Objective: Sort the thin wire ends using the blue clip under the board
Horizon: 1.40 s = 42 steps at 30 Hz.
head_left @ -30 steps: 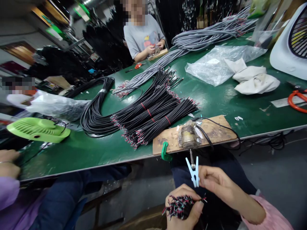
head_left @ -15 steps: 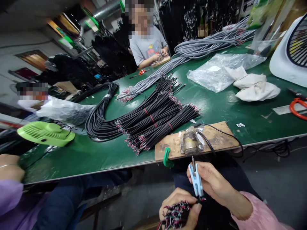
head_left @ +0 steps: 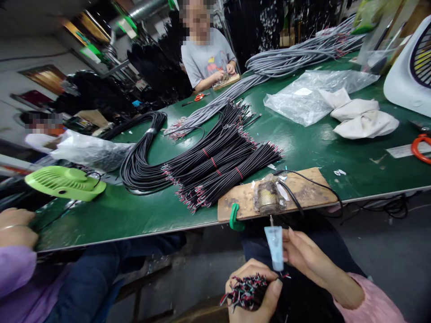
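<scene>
My left hand (head_left: 251,268) is wrapped round a bundle of black cables (head_left: 248,290), whose stripped ends show red, white and dark green wires. One cable end (head_left: 286,276) sticks out past my thumb, just below a light blue clothespin (head_left: 275,246). That clothespin hangs from a thin metal shaft (head_left: 271,220) under a small cylindrical motor (head_left: 269,197), and its outline looks smeared. Close at its right side is my right hand (head_left: 310,258), thumb and fingers apart; whether a fingertip touches the clothespin is hard to see.
The motor sits on a wooden board (head_left: 313,188) held by a green clamp (head_left: 235,217) at the table edge. Tied black cables (head_left: 215,170), grey cables (head_left: 235,92), a plastic bag (head_left: 303,101) and orange-handled scissors (head_left: 420,148) lie around. Co-workers sit opposite and at left.
My right hand has loosened from the clothespin and shifted to its right. The clothespin now shows its broad face. My left hand still holds the cables.
</scene>
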### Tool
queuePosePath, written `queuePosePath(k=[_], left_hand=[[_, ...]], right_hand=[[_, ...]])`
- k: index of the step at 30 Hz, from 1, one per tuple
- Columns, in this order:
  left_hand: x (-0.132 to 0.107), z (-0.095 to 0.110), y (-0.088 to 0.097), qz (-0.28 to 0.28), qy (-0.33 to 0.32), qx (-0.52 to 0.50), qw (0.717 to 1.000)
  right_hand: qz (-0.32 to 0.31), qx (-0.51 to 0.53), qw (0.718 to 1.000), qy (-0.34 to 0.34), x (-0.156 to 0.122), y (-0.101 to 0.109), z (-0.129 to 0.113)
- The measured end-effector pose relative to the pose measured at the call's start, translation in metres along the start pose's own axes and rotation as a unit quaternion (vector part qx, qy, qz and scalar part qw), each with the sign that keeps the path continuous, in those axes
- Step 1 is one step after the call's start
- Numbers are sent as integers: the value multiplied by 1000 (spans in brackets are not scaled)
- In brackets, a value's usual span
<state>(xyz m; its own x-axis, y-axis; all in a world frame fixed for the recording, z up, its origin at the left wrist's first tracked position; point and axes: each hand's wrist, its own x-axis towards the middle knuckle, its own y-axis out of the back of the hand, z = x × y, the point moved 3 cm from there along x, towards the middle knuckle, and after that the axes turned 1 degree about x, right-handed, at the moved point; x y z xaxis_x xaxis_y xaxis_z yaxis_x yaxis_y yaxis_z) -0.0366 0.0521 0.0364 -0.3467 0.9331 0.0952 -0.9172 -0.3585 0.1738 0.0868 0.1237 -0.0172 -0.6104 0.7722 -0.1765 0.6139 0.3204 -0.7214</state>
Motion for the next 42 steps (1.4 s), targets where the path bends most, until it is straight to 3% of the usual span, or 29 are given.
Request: queuePosePath(k=[5, 8, 12, 16, 18, 22, 26, 32, 34, 36, 39, 41, 42], left_hand=[[-11, -15, 1, -46, 40, 23, 998], [-22, -25, -2, -43, 91, 40, 994], [-33, -31, -10, -13, 198, -32, 980], [-34, -32, -12, -7, 181, -77, 980], [-33, -34, -10, -7, 161, -93, 983], [-33, -37, -9, -5, 208, -159, 965], [-31, -31, -10, -7, 210, -194, 958], [-32, -34, -13, -11, 206, -190, 960], [-31, -34, -14, -11, 208, -175, 962], [-30, -32, -15, -11, 224, -172, 959], [-28, -29, -16, -7, 255, -186, 949], [-28, -29, -16, -8, 273, -197, 942], [-29, -29, -15, -13, 279, -201, 939]], right_hand=[[40, -202, 977, 51, -17, 18, -7], [12, -303, 948, 98, -28, 7, -17], [-50, -385, 903, 184, -40, -17, -28], [-38, -439, 873, 208, -44, -22, -31], [-28, -450, 870, 197, -44, -19, -29], [-7, -449, 873, 190, -45, -15, -25], [-5, -438, 878, 191, -46, -13, -21], [-20, -330, 933, 145, -39, -8, -18], [-8, -312, 938, 148, -37, -9, -15], [14, -323, 930, 176, -38, -10, -13], [46, -377, 888, 260, -43, -13, -11], [43, -408, 860, 302, -47, -15, -10], [34, -407, 861, 303, -47, -15, -10]])
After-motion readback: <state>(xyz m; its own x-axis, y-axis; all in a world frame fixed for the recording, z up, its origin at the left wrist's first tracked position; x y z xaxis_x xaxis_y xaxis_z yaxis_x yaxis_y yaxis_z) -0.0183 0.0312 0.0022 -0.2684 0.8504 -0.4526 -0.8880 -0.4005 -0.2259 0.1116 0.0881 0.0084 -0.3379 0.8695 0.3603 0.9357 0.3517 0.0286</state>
